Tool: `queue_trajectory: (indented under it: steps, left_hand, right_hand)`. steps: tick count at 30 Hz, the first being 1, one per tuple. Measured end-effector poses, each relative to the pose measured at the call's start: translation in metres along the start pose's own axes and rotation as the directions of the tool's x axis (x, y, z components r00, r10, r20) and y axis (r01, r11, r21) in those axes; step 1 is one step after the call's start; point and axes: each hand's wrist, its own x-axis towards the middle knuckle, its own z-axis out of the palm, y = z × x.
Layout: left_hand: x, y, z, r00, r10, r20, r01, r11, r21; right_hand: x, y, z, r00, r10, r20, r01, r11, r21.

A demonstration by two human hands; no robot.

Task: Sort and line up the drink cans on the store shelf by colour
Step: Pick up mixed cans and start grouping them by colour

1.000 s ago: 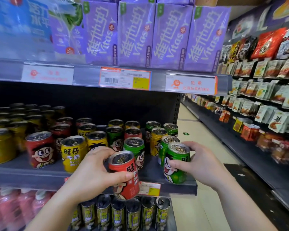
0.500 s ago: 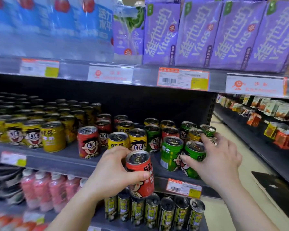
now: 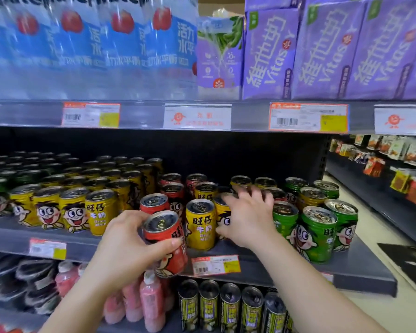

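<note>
My left hand point(image 3: 126, 247) is shut on a red can point(image 3: 168, 243), held tilted just in front of the grey shelf edge point(image 3: 286, 269). My right hand point(image 3: 249, 218) wraps a yellow can point(image 3: 222, 211) in the mixed group, thumb in front and blurred fingers over its top. Another yellow can point(image 3: 199, 224) stands between the two hands. A red can point(image 3: 154, 203) stands behind the held one. Three green cans point(image 3: 318, 236) stand at the shelf's right end. To the left runs a row of yellow cans point(image 3: 72, 210).
Purple cartons point(image 3: 322, 51) and blue-labelled water packs point(image 3: 82, 44) fill the shelf above. Pink bottles point(image 3: 151, 304) and dark cans point(image 3: 231, 306) stand on the shelf below. At the right an aisle runs past a snack rack point(image 3: 399, 162).
My right hand let go of the green can, left it on the shelf and moved left onto a yellow can. My left hand still holds the red can. The view has swung left.
</note>
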Motion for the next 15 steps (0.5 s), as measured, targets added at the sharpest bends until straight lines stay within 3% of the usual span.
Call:
queue_trajectory:
  steps: [2,10,15]
  left_hand:
    - [0.002,-0.006,-0.001,1.0,-0.003,-0.005,0.003,1.0,0.0]
    - [0.012,-0.014,0.0,1.0,0.021,0.014,-0.021,1.0,-0.001]
    - [0.017,-0.019,-0.003,0.999,0.028,0.036,-0.027,0.999,-0.037]
  right_hand:
    - [0.005,0.002,-0.004,0.998,0.031,0.049,-0.03,0.999,-0.017]
    - [0.001,-0.009,0.001,0.993,0.113,-0.017,-0.114,0.993,-0.013]
    - [-0.005,-0.005,-0.008,0.999,0.036,0.003,-0.036,0.999,-0.037]
